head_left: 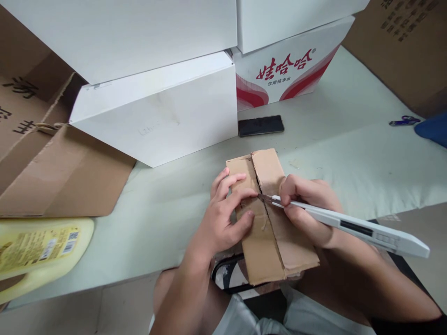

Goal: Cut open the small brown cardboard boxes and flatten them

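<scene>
A brown cardboard piece (260, 237) lies at the front edge of the table, its near end jutting out past it. A dark slit runs lengthwise down its middle. My left hand (223, 218) rests on its left half, fingers spread, with the index fingertip close beside the slit. A white utility knife (349, 223) is gripped in my right hand (310, 204), between thumb and fingers. Its blade is extended, and the tip meets the slit right by my left index finger. The knife's handle slants down to the right over my right forearm.
Behind stand white boxes (157, 116) and a red-and-white carton (286, 70), with a black phone (261, 125) before them. Brown cartons (70, 172) and a yellow jug (45, 251) are at left. Purple-handled scissors (405, 121) lie at right beside a blue object (433, 130).
</scene>
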Action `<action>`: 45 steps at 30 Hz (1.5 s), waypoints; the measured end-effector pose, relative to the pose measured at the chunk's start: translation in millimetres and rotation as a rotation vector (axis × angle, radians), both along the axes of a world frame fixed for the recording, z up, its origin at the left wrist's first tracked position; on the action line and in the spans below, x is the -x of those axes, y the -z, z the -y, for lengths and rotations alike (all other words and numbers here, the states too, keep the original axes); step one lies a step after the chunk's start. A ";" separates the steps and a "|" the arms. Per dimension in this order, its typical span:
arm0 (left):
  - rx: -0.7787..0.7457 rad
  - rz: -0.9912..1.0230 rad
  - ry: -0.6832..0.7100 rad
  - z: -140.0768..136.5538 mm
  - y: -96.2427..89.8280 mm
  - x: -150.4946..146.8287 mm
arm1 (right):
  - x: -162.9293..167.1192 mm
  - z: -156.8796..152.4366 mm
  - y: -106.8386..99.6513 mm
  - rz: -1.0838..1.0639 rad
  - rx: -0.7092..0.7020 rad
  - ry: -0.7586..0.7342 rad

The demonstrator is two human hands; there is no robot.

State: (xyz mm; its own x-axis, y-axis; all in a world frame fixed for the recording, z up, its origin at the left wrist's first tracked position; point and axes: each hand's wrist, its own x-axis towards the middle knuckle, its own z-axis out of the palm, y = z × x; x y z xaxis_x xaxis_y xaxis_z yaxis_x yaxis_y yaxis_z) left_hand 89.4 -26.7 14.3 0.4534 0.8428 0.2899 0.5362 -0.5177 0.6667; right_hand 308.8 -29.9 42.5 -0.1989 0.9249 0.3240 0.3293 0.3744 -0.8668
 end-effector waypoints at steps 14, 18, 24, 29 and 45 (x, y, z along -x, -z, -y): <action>0.021 -0.034 -0.006 0.1 -1.5 -0.6 | 0.8 0.3 -0.7 0.002 0.017 0.002; 0.013 -0.021 -0.010 -0.1 -0.4 -0.7 | 0.8 0.3 0.8 0.005 0.001 -0.002; -0.007 0.010 -0.004 -0.4 0.5 -1.4 | 1.4 -1.7 -8.5 -0.002 -0.031 -0.032; -0.010 0.027 0.010 -1.0 0.9 -1.3 | 2.0 -3.1 -14.5 -0.010 -0.051 -0.037; -0.024 0.069 0.022 -4.3 4.8 -2.1 | -0.2 -4.3 -12.6 0.061 -0.132 -0.069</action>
State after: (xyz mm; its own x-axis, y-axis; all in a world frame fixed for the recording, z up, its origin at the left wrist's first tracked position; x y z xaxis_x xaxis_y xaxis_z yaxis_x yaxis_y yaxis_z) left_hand 91.5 -22.3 9.5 0.4498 0.8255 0.3408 0.4776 -0.5448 0.6893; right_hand 308.9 -25.7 55.1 -0.2834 0.8584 0.4277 0.3493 0.5077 -0.7875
